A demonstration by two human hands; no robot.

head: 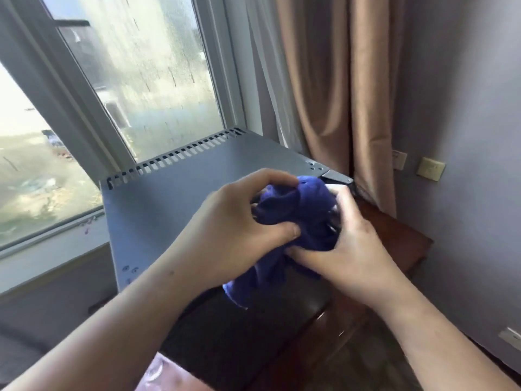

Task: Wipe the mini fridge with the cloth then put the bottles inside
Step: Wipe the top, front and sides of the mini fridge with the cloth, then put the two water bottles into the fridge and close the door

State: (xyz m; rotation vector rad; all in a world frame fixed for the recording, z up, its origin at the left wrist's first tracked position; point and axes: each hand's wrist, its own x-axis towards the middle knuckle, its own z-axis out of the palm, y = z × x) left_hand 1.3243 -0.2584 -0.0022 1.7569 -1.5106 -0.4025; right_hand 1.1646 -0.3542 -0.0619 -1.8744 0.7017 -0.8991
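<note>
Cloth: the blue cloth (304, 213) is bunched into a wad between both hands, over the front right part of the fridge top. One tail hangs down past the fridge's front edge. I cannot tell whether the wad touches the top.
Left grip: the left hand (239, 221) has its fingers and thumb curled round the wad's left side, clasping it.
Right grip: the right hand (346, 249) pinches the wad's right and lower side with curled fingers.
Fridge: the fridge (174, 198) shows a grey metal top with a row of vent slots along its back edge. The dark front below looks closed.
Bottles: none are in view.
Around the fridge: a window (141, 80) is behind it, a curtain (338, 80) is behind and to its right, and a wooden desk (394, 235) is just to its right.
Done so far: judged early. The cloth is in hand, but it is being gathered rather than pressed flat on the fridge. Nothing on the top shows whether any part has been wiped.
Left to do: wipe the fridge, open the door, fetch the bottles and stand them inside.
</note>
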